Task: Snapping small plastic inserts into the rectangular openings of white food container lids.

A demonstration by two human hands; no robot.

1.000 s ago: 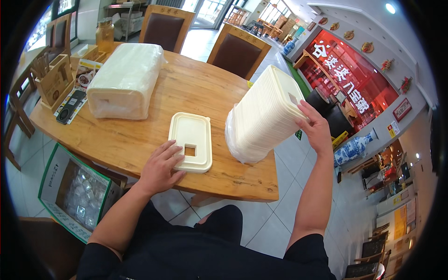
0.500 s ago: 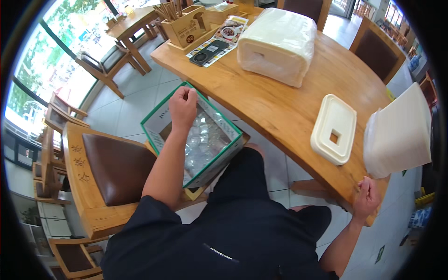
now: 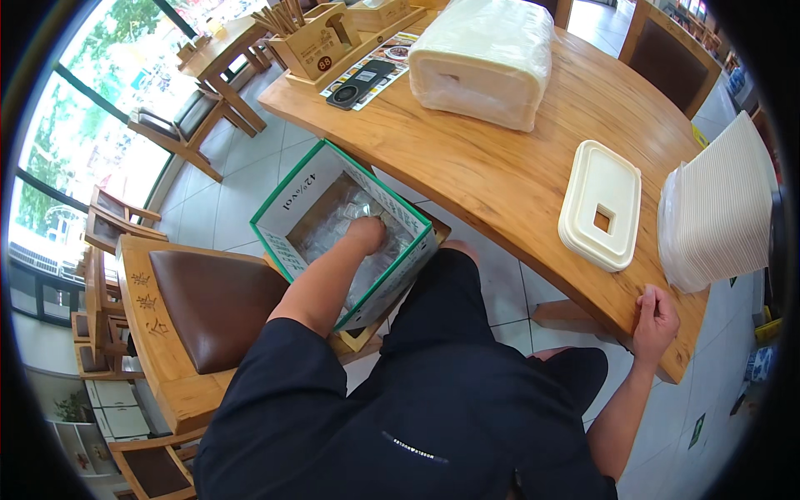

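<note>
My left hand point(image 3: 365, 235) reaches down into an open green-and-white cardboard box point(image 3: 275, 196). Its fingers are curled among small clear plastic pieces point(image 3: 354, 204) there; what they grip, if anything, is hidden. My right hand point(image 3: 657, 321) is loosely closed at the near right edge of the wooden table point(image 3: 492, 183), and nothing shows in its fingers. Just beyond that hand lies a short stack of cream plastic lids point(image 3: 602, 204), each with a square hole. To their right stands a tall stack of cream lids or trays point(image 3: 721, 208), partly in clear wrap.
A large plastic-wrapped cream bundle point(image 3: 483, 62) sits farther back on the table. Left of it are a black device point(image 3: 367, 83) on a printed sheet and a wooden chopstick holder point(image 3: 317, 42). A brown-padded wooden chair point(image 3: 212, 308) stands at my left.
My left hand has gone from above the box down into its contents. My right hand stays by the table edge. The whole view has shifted slightly.
</note>
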